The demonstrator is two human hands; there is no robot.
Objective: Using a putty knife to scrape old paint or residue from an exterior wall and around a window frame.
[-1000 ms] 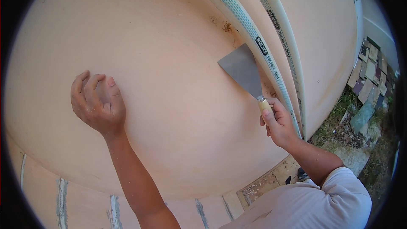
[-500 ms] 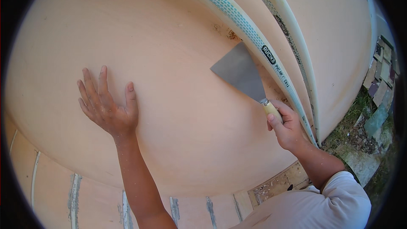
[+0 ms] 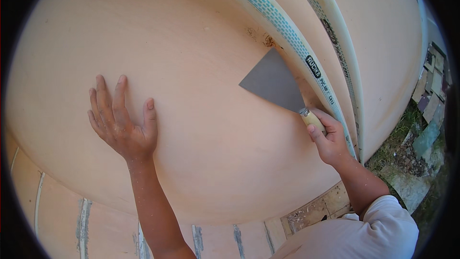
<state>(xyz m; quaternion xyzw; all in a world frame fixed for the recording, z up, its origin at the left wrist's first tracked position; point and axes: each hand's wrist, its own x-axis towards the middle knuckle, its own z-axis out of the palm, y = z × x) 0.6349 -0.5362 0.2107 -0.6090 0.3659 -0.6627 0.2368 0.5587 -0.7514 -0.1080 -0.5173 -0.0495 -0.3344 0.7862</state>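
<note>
Pale-wood handle of a wide-bladed putty knife sits in your right hand, fingers wrapped round it, thumb laid along the near side. Your left hand is empty and spread, back toward you, fingers up, thumb out to the right; its fingertips appear to touch the peach-coloured wall. Whether the palm also bears on it, you cannot tell from this view. Hands well apart.

Putty knife: right of centre, grey blade angled up and left from your grip, over the wall. Blade contact with the surface: cannot tell. Its upper corner lies near brown scuff marks and just beside the nearer white pipe, which bears turquoise hatching. A second white pipe curves alongside, farther right.

Below: pinkish panels with pale, grey-smeared joints; speckled tiles beside your white shirt.

Far right: grass, a greenish flat piece, and overlapping flat boards or tiles, kind uncertain.
</note>
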